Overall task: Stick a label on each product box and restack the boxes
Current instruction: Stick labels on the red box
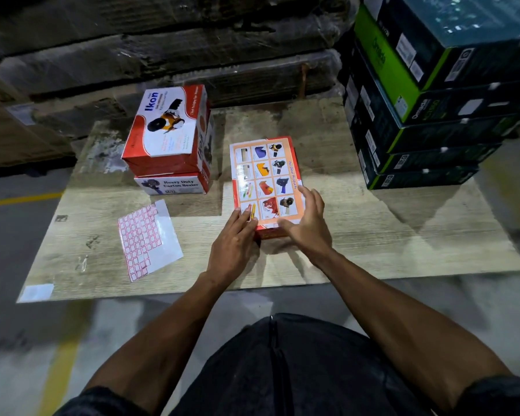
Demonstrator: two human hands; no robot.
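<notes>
A red and orange product box (263,172) lies flat on the wooden board (373,229), its top face printed with a grid of product pictures. My left hand (233,244) rests with straight fingers on the box's near left corner. My right hand (308,223) lies over the near right corner, fingers spread on the top face and thumb at the front edge. To the left stand two stacked boxes, a red and white one (165,130) on a white one (171,184). A sheet of red-bordered labels (146,238) lies near the left of the board.
A tall stack of dark green and black cartons (427,94) stands at the right back of the board. Wrapped dark pallets (162,46) fill the background. The grey floor with yellow lines (21,199) surrounds the board. My dark-clothed knee (282,364) is below.
</notes>
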